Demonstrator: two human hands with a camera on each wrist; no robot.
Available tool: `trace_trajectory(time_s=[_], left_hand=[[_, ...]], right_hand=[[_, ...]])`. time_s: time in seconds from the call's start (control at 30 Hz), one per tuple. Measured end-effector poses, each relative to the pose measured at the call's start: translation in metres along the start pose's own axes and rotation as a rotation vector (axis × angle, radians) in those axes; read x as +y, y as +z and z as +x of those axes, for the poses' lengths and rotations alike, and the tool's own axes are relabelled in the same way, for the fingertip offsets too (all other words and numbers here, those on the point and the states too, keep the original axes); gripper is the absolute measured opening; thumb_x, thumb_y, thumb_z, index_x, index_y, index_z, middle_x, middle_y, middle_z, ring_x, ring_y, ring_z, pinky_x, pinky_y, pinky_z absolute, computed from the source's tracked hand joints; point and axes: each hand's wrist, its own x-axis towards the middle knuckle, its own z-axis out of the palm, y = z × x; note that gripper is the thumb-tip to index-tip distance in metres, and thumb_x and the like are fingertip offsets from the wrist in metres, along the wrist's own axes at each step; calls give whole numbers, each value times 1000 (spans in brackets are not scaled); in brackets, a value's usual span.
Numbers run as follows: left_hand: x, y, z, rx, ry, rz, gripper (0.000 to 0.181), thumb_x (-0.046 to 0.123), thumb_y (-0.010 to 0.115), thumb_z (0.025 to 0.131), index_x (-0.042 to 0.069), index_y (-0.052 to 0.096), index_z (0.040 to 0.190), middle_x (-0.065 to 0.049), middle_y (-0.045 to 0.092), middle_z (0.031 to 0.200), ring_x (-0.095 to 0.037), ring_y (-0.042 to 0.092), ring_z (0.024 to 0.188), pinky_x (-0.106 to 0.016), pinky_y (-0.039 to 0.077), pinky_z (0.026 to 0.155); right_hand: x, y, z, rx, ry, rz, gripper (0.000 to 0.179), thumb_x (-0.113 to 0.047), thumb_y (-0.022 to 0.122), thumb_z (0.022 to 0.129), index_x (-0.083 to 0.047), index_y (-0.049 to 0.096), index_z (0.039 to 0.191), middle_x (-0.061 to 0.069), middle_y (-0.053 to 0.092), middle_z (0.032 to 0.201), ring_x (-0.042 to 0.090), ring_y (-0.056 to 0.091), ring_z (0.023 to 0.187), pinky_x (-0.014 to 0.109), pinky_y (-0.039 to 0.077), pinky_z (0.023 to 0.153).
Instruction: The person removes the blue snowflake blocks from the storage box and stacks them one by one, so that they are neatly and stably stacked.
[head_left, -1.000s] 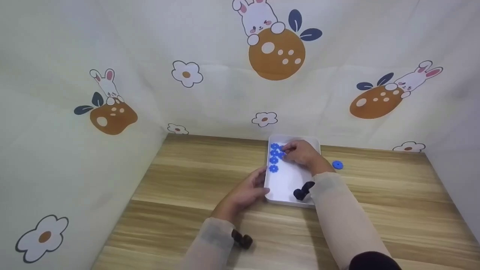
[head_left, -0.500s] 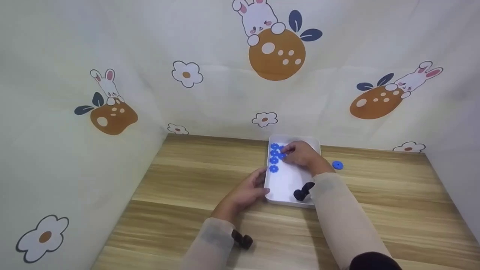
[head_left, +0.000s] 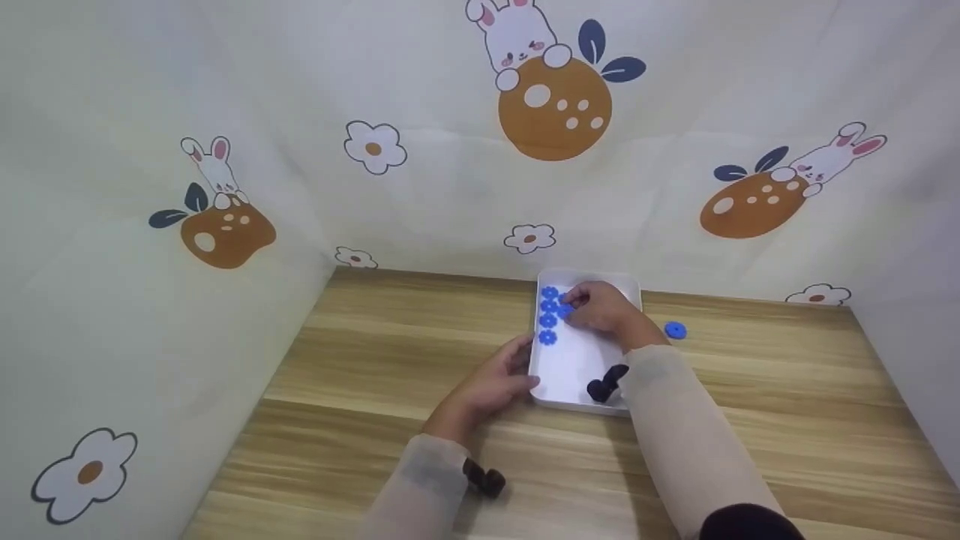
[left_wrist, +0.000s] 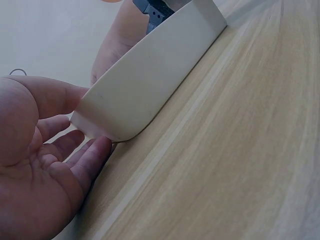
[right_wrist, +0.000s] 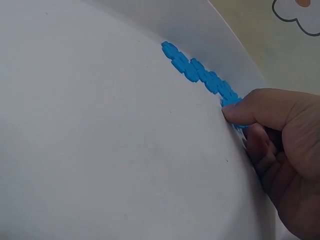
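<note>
A white rectangular tray [head_left: 570,375] lies on the wooden table. Along its left wall runs a column of small blue flower-shaped pieces [head_left: 548,320]. My right hand [head_left: 606,309] reaches into the tray's far half, thumb and forefinger pinching a blue flower-shaped piece [right_wrist: 232,108] beside that column. The fingers partly cover this piece and its neighbour. My left hand [head_left: 491,384] holds the tray at its left side. In the left wrist view its thumb [left_wrist: 57,95] touches the upper edge, and the other fingertips meet the wall lower down, near the table.
Another blue piece [head_left: 676,330] lies on the table right of the tray, near my right wrist. A printed cloth [head_left: 442,195] with rabbits and flowers encloses the table at the back and sides. Dark wrist devices [head_left: 486,478] are on both sleeves.
</note>
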Motion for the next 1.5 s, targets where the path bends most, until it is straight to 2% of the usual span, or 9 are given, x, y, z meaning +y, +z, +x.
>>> trace_trajectory(time_s=[0.27, 0.47, 0.57, 0.73, 0.9, 1.0, 1.13, 1.27, 1.5], left_hand=[[-2, 1, 1, -22, 43, -34, 80, 4, 65, 100, 11, 27, 170, -18, 39, 172, -38, 41, 158, -50, 46, 125], [-2, 1, 2, -28, 43, -46, 79, 3, 64, 100, 9, 27, 169, -20, 40, 171, -39, 43, 157, -44, 58, 112], [-1, 0, 2, -28, 35, -46, 79, 2, 64, 100, 11, 28, 169, -18, 39, 172, -38, 44, 156, -43, 61, 105], [-1, 0, 2, -19, 32, -17, 80, 3, 65, 99, 11, 28, 169, -17, 39, 172, -36, 41, 159, -47, 50, 121], [-1, 0, 0, -22, 29, -22, 81, 2, 66, 99, 11, 27, 170, -17, 38, 173, -37, 41, 158, -46, 53, 118], [0, 0, 0, -19, 23, -24, 80, 4, 66, 100, 13, 28, 170, -15, 36, 174, -35, 39, 160, -45, 52, 119], [0, 1, 1, -12, 16, -22, 80, 5, 67, 100, 15, 29, 170, -14, 37, 174, -34, 38, 161, -47, 47, 124], [0, 1, 1, -6, 10, -19, 81, 5, 67, 99, 14, 28, 170, -13, 36, 175, -34, 35, 162, -49, 39, 130], [1, 1, 1, 24, -18, 23, 81, 9, 69, 99, 18, 31, 170, -12, 40, 173, -33, 37, 162, -50, 35, 132]], right_hand=[[4, 0, -1, 40, -4, 85, 23, -17, 70, 99, -12, 77, 120, 9, 72, 119, 25, 63, 109, 35, 53, 96], [3, 0, -1, 98, 17, 200, 23, -20, 63, 105, -10, 78, 120, 7, 72, 102, 20, 65, 88, 28, 56, 77], [2, -1, 0, 132, 10, 249, 25, -20, 61, 106, -9, 77, 123, 8, 72, 101, 19, 66, 87, 27, 57, 77], [-8, -5, 0, 146, 19, 290, 27, -25, 60, 108, -15, 76, 128, 10, 73, 116, 23, 67, 102, 30, 58, 88], [-23, -11, -5, 145, -58, 247, 29, -23, 62, 107, -10, 75, 130, 15, 75, 123, 26, 71, 105, 39, 62, 97], [-31, -16, -12, 166, -52, 304, 29, -21, 62, 107, -9, 75, 130, 15, 75, 125, 28, 74, 105, 42, 64, 100], [-35, -26, -26, 181, -26, 411, 29, -19, 61, 108, -7, 73, 131, 15, 72, 129, 30, 74, 106, 33, 66, 93], [-30, -35, -43, 179, -20, 464, 31, -18, 63, 107, -4, 72, 133, 17, 71, 127, 25, 74, 104, 25, 66, 88], [-7, -52, -74, 184, 36, 527, 33, -25, 64, 108, -7, 69, 136, 11, 68, 126, 27, 70, 116, 26, 64, 98]])
